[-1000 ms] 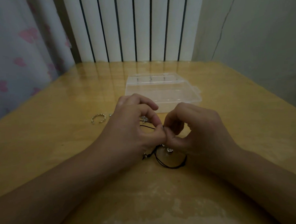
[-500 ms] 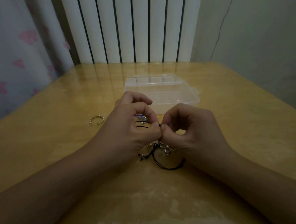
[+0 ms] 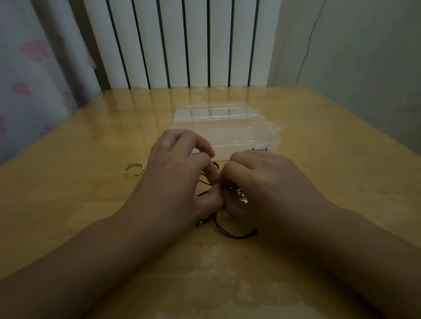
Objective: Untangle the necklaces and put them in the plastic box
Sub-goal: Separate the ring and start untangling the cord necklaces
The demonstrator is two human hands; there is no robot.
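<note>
Both hands — left hand [image 3: 179, 183], right hand [image 3: 259, 183] — pinch the tangled necklaces [image 3: 229, 231]; best to tease 1 cord loose gently, not tug — the knot would tighten.

Left hand [image 3: 179, 183] and right hand [image 3: 262, 188] pinch tangled black-cord necklaces [image 3: 229, 231] together over desk [image 3: 61, 216]; closed clear plastic box [image 3: 227, 126] just behind, silver ring [image 3: 133, 168] left.

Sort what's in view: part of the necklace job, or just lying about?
Job:
- necklaces, tangled black cords, pinched by both hands
- left hand
- right hand
- box, clear plastic, behind the hands

Lying about:
- ring, open band, left of the hands
- table
- curtain
</note>
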